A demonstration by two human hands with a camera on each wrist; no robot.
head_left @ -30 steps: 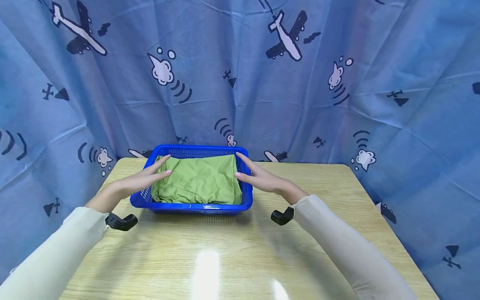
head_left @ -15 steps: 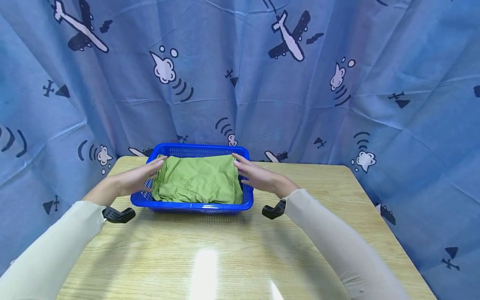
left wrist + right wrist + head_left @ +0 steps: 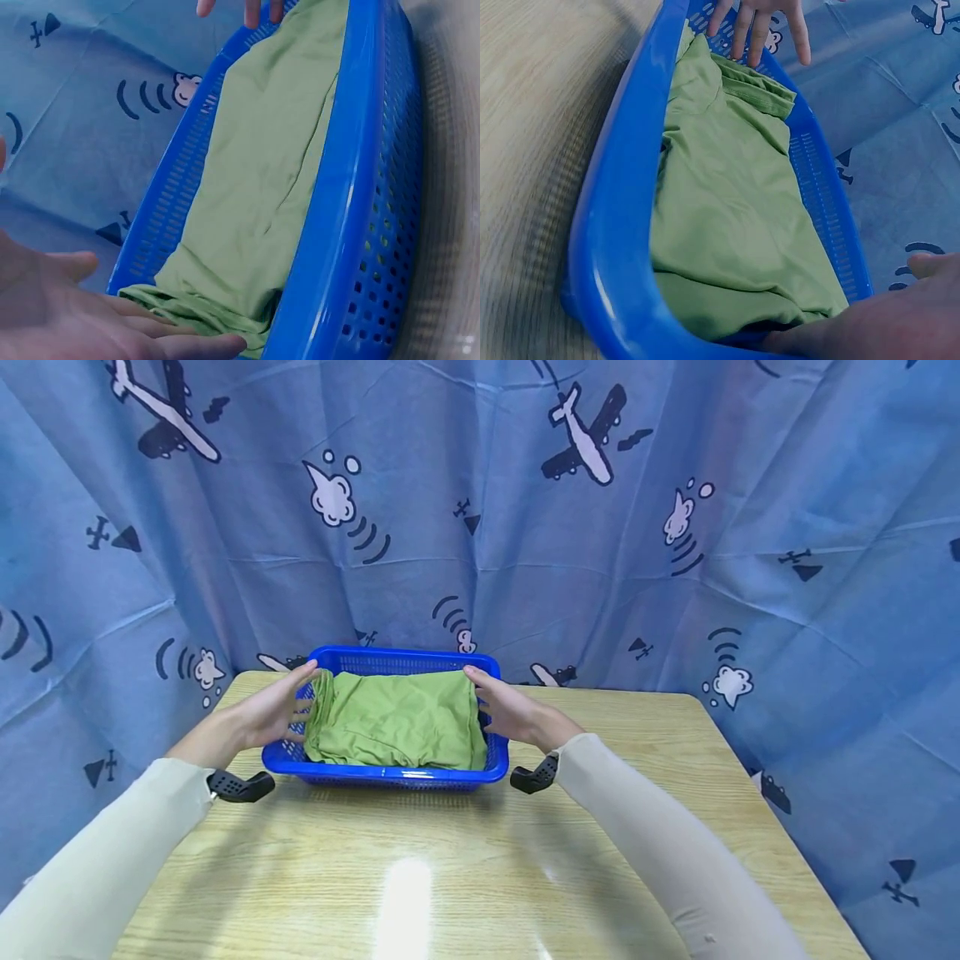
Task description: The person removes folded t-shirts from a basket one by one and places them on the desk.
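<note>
A folded green cloth (image 3: pixel 397 714) lies inside a blue plastic basket (image 3: pixel 390 773) with perforated walls. My left hand (image 3: pixel 262 714) is at the basket's left end, its fingers spread and pointing down between the wall and the cloth's bunched left edge. In the left wrist view those fingers (image 3: pixel 195 343) look straight, right at the cloth. At the opposite end, my right hand (image 3: pixel 517 710) has its thumb over the cloth's far right corner. Its fingers reach down beside the cloth's right edge and are partly hidden in the right wrist view.
The basket stands near the back edge of a light wooden table (image 3: pixel 465 860). Behind it hangs a blue curtain (image 3: pixel 540 543) printed with aeroplanes. Black wrist-worn devices (image 3: pixel 242 786) sit under both sleeves.
Both hands have gone from lying flat over the cloth's ends to pointing down beside them. The left hand moved slightly outward, the right slightly left. Cloth and basket stay put.
</note>
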